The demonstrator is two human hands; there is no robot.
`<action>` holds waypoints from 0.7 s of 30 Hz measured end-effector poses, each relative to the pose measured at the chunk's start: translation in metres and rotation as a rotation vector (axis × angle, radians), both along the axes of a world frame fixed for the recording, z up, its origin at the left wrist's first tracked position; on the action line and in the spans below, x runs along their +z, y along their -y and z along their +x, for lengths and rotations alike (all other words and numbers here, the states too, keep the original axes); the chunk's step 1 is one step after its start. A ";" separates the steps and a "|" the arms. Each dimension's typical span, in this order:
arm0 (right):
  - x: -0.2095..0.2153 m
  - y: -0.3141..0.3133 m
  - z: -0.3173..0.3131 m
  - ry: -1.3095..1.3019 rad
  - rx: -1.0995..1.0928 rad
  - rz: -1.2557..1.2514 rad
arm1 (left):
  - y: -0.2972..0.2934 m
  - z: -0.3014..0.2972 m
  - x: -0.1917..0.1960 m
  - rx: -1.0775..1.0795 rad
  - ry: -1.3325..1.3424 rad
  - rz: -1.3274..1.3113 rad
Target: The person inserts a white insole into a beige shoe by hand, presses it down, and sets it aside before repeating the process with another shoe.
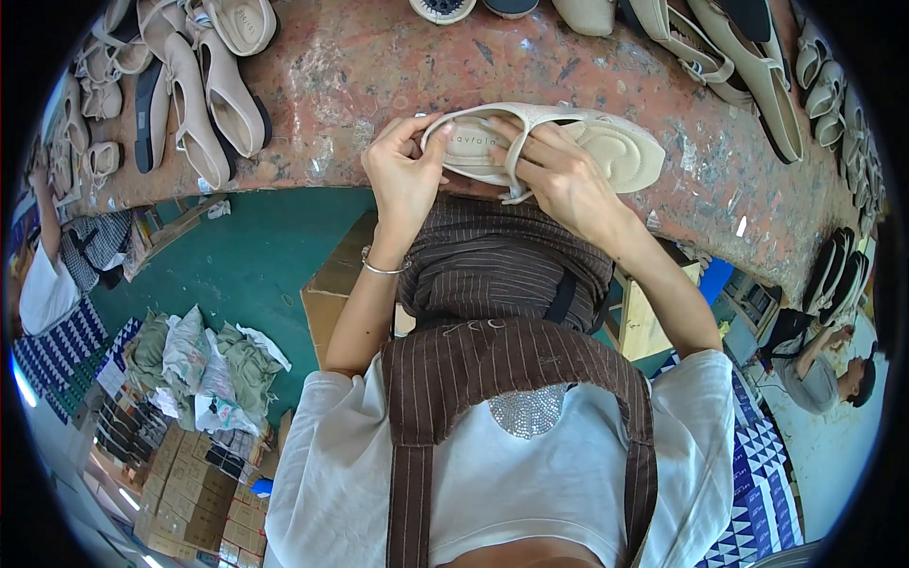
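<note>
while the left hand (pixel 402 166) pinches a beige, strapped, open-topped shoe (pixel 471 144) by its heel, seemingly steadying it | right hand (pixel 563 175) curled at the strap, fingertips hidden, so cannot tell its grasp | shoe: near edge of mottled red worktop (pixel 331 95)

head view: one wide fisheye, upright, facing down.
we look from the left of two cameras worn side by side on the head; nearest to us, at the lower edge, the white shirt (pixel 327 454) and brown striped apron (pixel 507 355); a little farther, above centre, the left hand (pixel 402 175) and right hand (pixel 573 185); across the top, the reddish workbench (pixel 350 76), its front edge bowed by the lens; well beyond, at left, the green floor (pixel 256 246); dark rim closing all four corners.
</note>
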State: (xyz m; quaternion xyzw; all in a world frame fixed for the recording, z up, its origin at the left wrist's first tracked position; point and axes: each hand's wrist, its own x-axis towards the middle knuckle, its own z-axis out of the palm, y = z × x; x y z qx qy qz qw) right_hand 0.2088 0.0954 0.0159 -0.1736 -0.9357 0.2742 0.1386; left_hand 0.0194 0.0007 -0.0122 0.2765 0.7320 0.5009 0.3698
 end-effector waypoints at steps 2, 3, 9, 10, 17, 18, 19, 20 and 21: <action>-0.003 0.000 -0.003 0.024 0.149 0.003 | -0.003 0.000 -0.001 0.002 0.017 0.005; -0.008 -0.001 -0.007 0.035 0.177 -0.028 | -0.005 0.002 0.001 -0.002 -0.019 0.002; 0.006 0.020 0.000 0.132 -0.091 0.174 | -0.006 -0.002 0.000 -0.053 -0.171 -0.018; 0.010 0.024 0.007 0.140 -0.196 0.235 | -0.006 0.000 0.000 -0.049 -0.195 -0.009; 0.014 0.012 0.021 0.102 -0.480 0.085 | 0.007 0.019 0.006 -0.128 -0.269 -0.089; 0.012 0.003 0.021 0.047 -0.641 0.205 | 0.015 0.031 0.002 -0.164 -0.221 -0.029; 0.011 -0.007 0.022 0.000 -0.803 0.322 | 0.022 0.046 0.007 -0.235 -0.205 -0.056; 0.010 -0.023 0.022 -0.023 -0.920 0.417 | 0.024 0.060 0.024 -0.311 -0.362 -0.082; 0.017 -0.037 0.020 -0.062 -0.959 0.188 | 0.028 0.073 0.033 -0.357 -0.515 -0.170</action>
